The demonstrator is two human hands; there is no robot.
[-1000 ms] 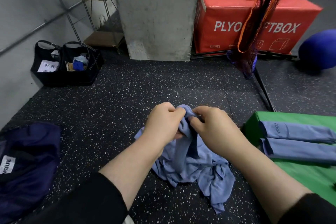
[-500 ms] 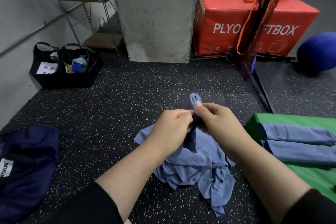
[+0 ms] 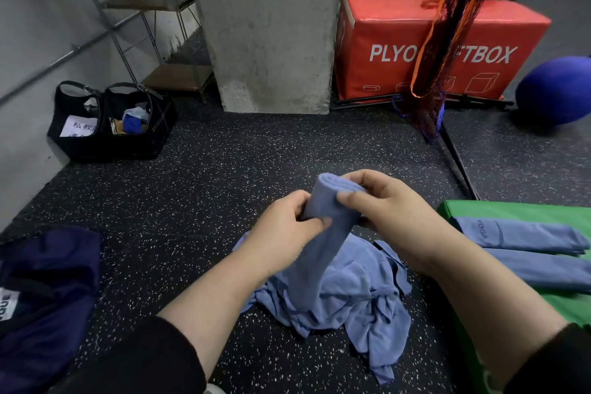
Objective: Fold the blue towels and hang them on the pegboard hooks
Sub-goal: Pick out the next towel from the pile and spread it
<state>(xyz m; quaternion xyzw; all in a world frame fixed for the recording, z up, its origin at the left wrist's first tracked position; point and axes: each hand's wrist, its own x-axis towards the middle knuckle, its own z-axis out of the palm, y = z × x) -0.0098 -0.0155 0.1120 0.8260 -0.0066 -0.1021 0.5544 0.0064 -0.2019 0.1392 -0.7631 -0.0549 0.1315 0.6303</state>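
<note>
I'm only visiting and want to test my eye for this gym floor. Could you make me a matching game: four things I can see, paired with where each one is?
Things:
1. towel being pulled up
2. folded towels
3. red box
4. black bags

Places:
A. on the green mat
B. by the left wall
C. held in both hands, left hand and right hand
D. behind, right of the concrete pillar

Pairs: 1-C, 2-A, 3-D, 4-B

Speckled black floor (image 3: pixel 256 153), concrete pillar (image 3: pixel 265 25), wire shelf (image 3: pixel 153 3).
</note>
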